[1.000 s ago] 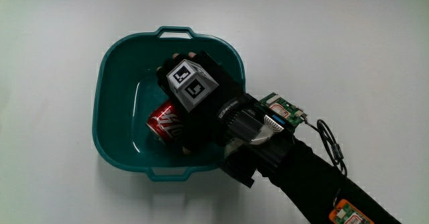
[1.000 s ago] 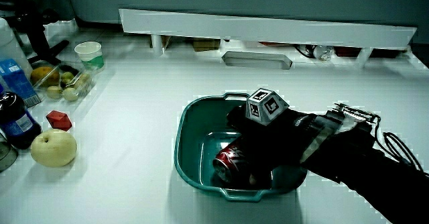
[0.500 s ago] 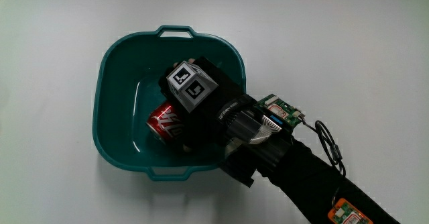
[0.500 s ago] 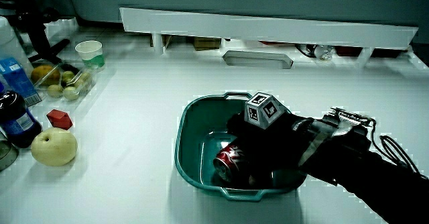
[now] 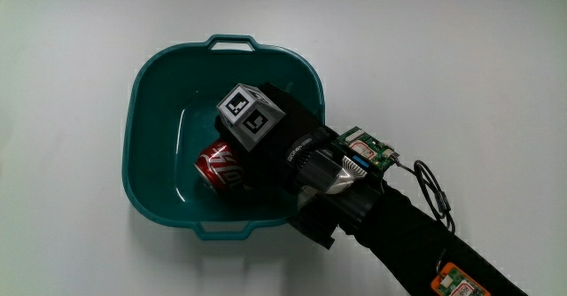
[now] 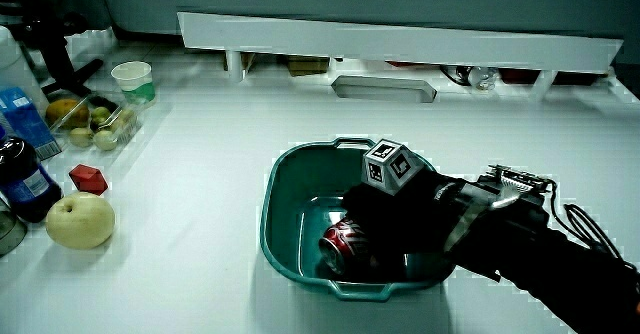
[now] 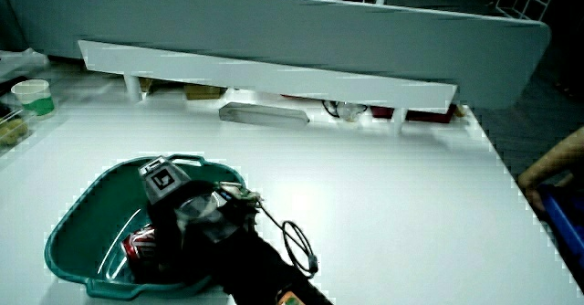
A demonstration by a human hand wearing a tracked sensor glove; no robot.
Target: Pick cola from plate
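Lying on its side in the basin (image 5: 151, 83), the cola can (image 5: 218, 166) sits under the hand (image 5: 266, 141), whose fingers curl around it.

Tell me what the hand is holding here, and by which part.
The hand covers one end of the cola can lying in the teal basin. Whether it actually grips the can cannot be told.

Over the last second the black-gloved hand (image 5: 266, 145) has settled lower into the teal plastic basin (image 5: 159, 83), closing further over the red cola can (image 5: 217, 167).
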